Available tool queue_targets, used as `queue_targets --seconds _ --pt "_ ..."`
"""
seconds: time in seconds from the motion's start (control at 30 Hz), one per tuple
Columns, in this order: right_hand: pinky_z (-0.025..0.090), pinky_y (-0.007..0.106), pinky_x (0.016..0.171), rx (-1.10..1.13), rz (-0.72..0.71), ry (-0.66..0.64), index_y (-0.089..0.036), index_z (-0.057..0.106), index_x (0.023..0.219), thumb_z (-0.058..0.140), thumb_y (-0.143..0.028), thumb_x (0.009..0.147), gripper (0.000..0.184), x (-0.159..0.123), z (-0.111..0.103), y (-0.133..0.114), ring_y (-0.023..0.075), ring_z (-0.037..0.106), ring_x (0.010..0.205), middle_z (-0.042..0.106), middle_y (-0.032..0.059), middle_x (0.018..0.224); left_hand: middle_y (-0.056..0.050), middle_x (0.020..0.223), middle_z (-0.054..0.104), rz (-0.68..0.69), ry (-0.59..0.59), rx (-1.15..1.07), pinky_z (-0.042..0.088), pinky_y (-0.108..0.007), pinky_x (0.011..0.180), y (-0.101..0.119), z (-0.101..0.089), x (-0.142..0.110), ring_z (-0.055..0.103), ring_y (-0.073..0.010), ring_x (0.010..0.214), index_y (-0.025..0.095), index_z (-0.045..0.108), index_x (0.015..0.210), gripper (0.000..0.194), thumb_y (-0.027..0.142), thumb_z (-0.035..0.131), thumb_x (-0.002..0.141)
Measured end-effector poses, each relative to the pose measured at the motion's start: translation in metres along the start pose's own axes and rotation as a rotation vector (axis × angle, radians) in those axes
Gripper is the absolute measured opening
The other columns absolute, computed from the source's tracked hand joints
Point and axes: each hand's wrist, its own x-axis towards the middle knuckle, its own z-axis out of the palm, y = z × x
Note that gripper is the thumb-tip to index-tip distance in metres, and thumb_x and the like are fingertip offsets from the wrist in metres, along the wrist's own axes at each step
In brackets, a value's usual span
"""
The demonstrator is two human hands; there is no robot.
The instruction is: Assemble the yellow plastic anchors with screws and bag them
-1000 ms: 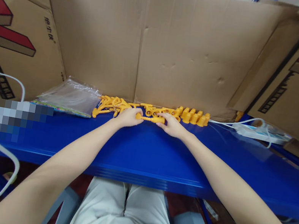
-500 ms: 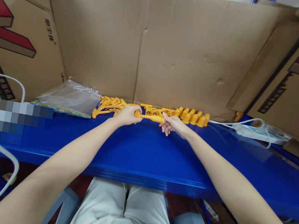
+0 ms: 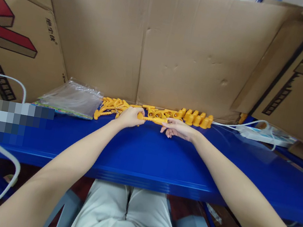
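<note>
My left hand (image 3: 131,117) is closed around the left end of a yellow plastic piece with a ribbed stem (image 3: 152,120), just above the table. My right hand (image 3: 179,128) pinches the right end of the same piece between thumb and forefinger, its other fingers loosely curled. The piece lies level between both hands; its ends are partly hidden by fingers. Just behind it are yellow parts with round openings (image 3: 158,115). Left of my left hand lies a pile of yellow ribbed pieces (image 3: 108,109), some with small chains.
Yellow cup-shaped caps (image 3: 199,120) stand in rows behind my right hand. Clear plastic bags (image 3: 70,99) lie stacked at the left. A cardboard sheet (image 3: 197,51) walls off the back of the blue table (image 3: 144,155). White cables and a power strip (image 3: 264,136) lie at the right.
The part of the yellow piece near my right hand looks slimmer now than before. My right hand has shifted slightly to the right; my left hand has stayed almost still.
</note>
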Motion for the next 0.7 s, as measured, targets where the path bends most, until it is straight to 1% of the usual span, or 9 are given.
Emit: queue_targets --seconds 0.07,0.13,0.23,0.33,0.43,0.5,0.57,0.63,0.7 --pt "0.041 0.017 0.04 -0.003 -0.011 0.027 -0.015 0.053 0.082 0.057 -0.031 0.089 0.017 0.001 0.002 0.0 0.0068 0.052 0.041 0.069 0.0048 0.068 0.004 0.055 0.059 0.004 0.009 0.005 0.034 -0.023 0.054 0.001 0.0 0.0 0.053 -0.0128 0.053 0.019 0.062 0.082 0.016 0.027 0.062 0.067" --pt "0.037 0.017 0.035 -0.02 0.013 0.057 -0.014 0.057 0.078 0.046 -0.043 0.093 0.035 0.003 0.005 0.0 0.0064 0.047 0.035 0.066 0.0058 0.058 0.005 0.054 0.059 0.003 0.013 -0.004 0.034 -0.023 0.054 0.002 -0.001 0.0 0.053 -0.0126 0.052 0.019 0.062 0.084 0.018 0.027 0.062 0.068" --pt "0.029 0.018 0.028 -0.033 0.065 0.103 -0.014 0.058 0.071 0.033 -0.058 0.092 0.055 0.007 0.007 0.0 0.0067 0.04 0.028 0.059 0.0052 0.045 0.005 0.053 0.058 0.005 0.022 -0.015 0.034 -0.023 0.055 0.003 -0.002 0.0 0.052 -0.0127 0.051 0.019 0.062 0.086 0.021 0.031 0.064 0.069" --pt "0.026 0.019 0.026 -0.04 0.104 0.12 -0.015 0.058 0.07 0.029 -0.067 0.088 0.063 0.01 0.008 0.0 0.0069 0.038 0.026 0.057 0.0052 0.043 0.006 0.052 0.056 0.0 0.028 0.004 0.033 -0.023 0.055 0.003 -0.002 0.0 0.052 -0.013 0.051 0.02 0.061 0.086 0.025 0.036 0.068 0.068" --pt "0.027 0.02 0.025 -0.046 0.153 0.109 -0.014 0.059 0.077 0.023 -0.07 0.087 0.068 0.01 0.007 0.0 0.0081 0.039 0.027 0.058 0.0059 0.047 0.006 0.051 0.054 -0.021 0.018 0.005 0.031 -0.023 0.053 0.003 -0.002 0.001 0.049 -0.0126 0.049 0.02 0.06 0.085 0.027 0.038 0.069 0.068" --pt "0.032 0.021 0.027 -0.023 0.172 0.089 -0.014 0.059 0.086 0.024 -0.069 0.088 0.065 0.009 0.007 -0.001 0.0092 0.044 0.03 0.062 0.0069 0.055 0.006 0.051 0.054 -0.029 0.015 0.001 0.03 -0.023 0.053 0.003 -0.002 0.001 0.049 -0.0123 0.049 0.02 0.06 0.083 0.026 0.038 0.07 0.067" --pt "0.043 0.021 0.033 0.018 0.144 0.073 -0.015 0.056 0.096 0.036 -0.062 0.089 0.051 0.006 0.006 -0.001 0.0107 0.054 0.039 0.068 0.0083 0.072 0.006 0.052 0.054 -0.037 0.013 0.002 0.03 -0.023 0.052 0.003 -0.003 0.001 0.049 -0.0122 0.05 0.02 0.06 0.083 0.026 0.037 0.07 0.067" --pt "0.054 0.023 0.046 0.052 0.084 0.071 -0.017 0.052 0.103 0.054 -0.046 0.089 0.033 0.004 0.005 0.0 0.0121 0.064 0.054 0.069 0.0091 0.091 0.006 0.052 0.054 -0.046 0.014 0.01 0.029 -0.023 0.052 0.002 -0.003 0.001 0.049 -0.0122 0.051 0.02 0.06 0.082 0.026 0.038 0.071 0.067" --pt "0.058 0.024 0.058 0.068 0.042 0.081 -0.017 0.05 0.106 0.063 -0.029 0.085 0.028 0.003 0.003 0.001 0.0124 0.068 0.065 0.068 0.0094 0.103 0.006 0.053 0.053 -0.051 0.014 0.02 0.029 -0.023 0.052 0.001 -0.003 0.001 0.049 -0.0121 0.051 0.02 0.06 0.082 0.026 0.038 0.071 0.067"
